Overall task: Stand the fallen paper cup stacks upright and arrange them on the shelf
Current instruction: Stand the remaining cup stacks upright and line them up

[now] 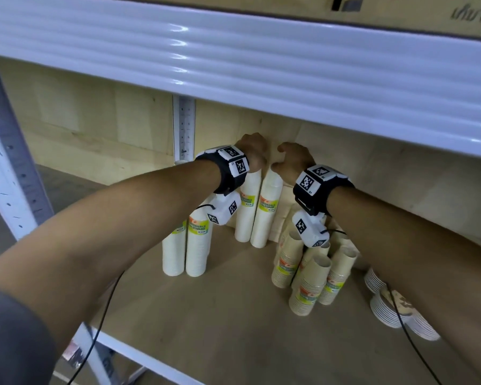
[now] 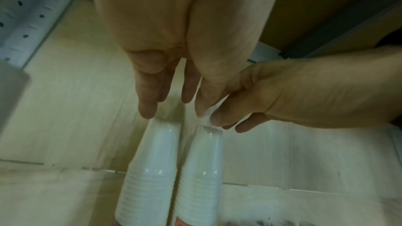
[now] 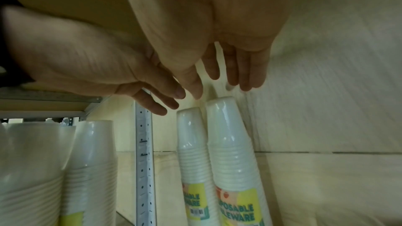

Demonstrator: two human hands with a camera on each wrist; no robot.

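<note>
- Two white cup stacks (image 1: pixel 257 209) stand upright, side by side, at the back of the shelf (image 1: pixel 220 315).
- Left hand (image 1: pixel 252 151) hovers above them, grip spread and relaxed.
- Right hand (image 1: pixel 293 159) likewise, fingers loose, holding nothing.

Left hand (image 1: pixel 252 151) and right hand (image 1: pixel 294 162) side by side, forearms outstretched, fingers loosely extended downward

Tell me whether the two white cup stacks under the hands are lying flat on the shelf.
No, both white stacks stand upright.
</note>
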